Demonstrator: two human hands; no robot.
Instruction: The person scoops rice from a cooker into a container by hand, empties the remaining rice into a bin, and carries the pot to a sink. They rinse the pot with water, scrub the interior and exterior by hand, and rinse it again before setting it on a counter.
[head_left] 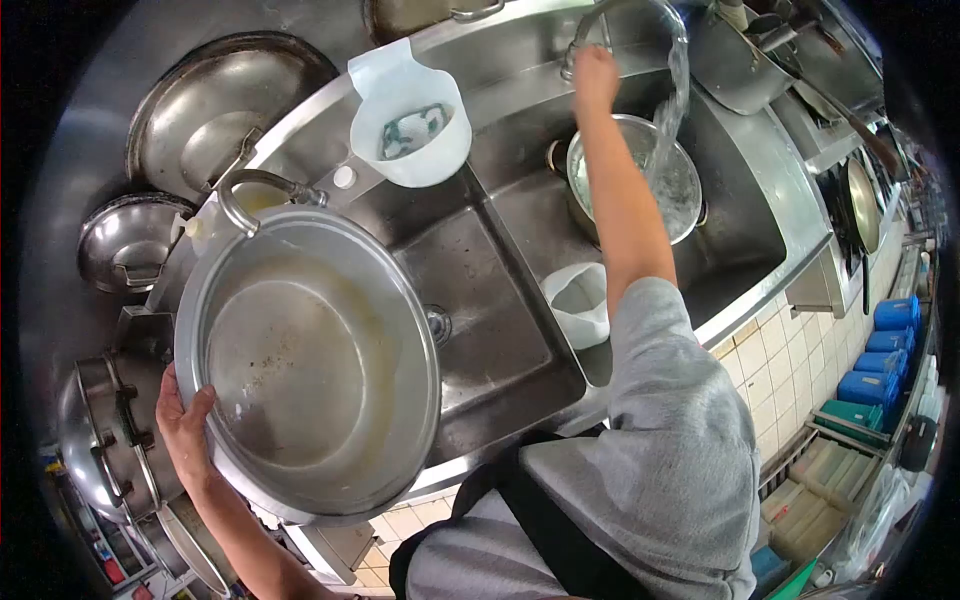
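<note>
My left hand (186,425) grips the near-left rim of a large metal basin (300,370), thumb over the edge. Small dark specks and a yellowish stain mark its bottom. The basin overlaps the left side of the double sink (480,330). My right hand (597,80) is closed at the base of the curved tap (640,8), and the part it grips is mostly hidden. Water pours from the spout into a metal pot (683,190) in the right sink bowl. The water in the pot is bubbly.
A cut white plastic container (425,150) holding a scouring pad (415,132) stands behind the left bowl. Another white container (580,305) sits near the divider. Large lids (225,110) lie at left; pans (862,205) and blue containers (880,345) are at right.
</note>
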